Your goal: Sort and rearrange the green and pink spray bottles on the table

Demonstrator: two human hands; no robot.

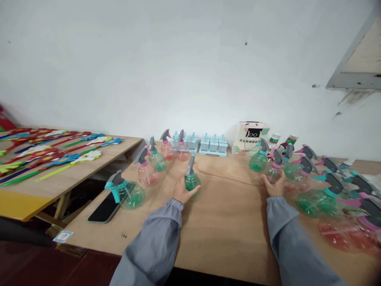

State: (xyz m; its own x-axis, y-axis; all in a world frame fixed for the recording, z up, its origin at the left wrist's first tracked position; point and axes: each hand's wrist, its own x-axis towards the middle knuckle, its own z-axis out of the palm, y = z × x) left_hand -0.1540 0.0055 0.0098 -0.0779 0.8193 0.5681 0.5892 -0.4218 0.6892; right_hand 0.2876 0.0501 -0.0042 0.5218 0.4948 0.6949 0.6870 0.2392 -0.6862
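My left hand [185, 191] is wrapped round the body of a green spray bottle [192, 180] with a grey trigger head, upright over the middle of the table. On the right, my right hand [274, 186] grips a pinkish spray bottle [272, 171] with a grey and pink head. Close by that hand stand a green spray bottle [258, 159] and several more green and pink ones. At the left, a green bottle with a turquoise trigger [132, 194] sits by a pink bottle [147, 173] and several others.
A black phone [104, 208] lies at the table's left. Blue ice-pop moulds [212, 145], a printed box [248, 139] and a labelled bottle [274, 140] stand by the wall. The left table [32, 204] bears several colourful hand-shaped toys [86, 157].
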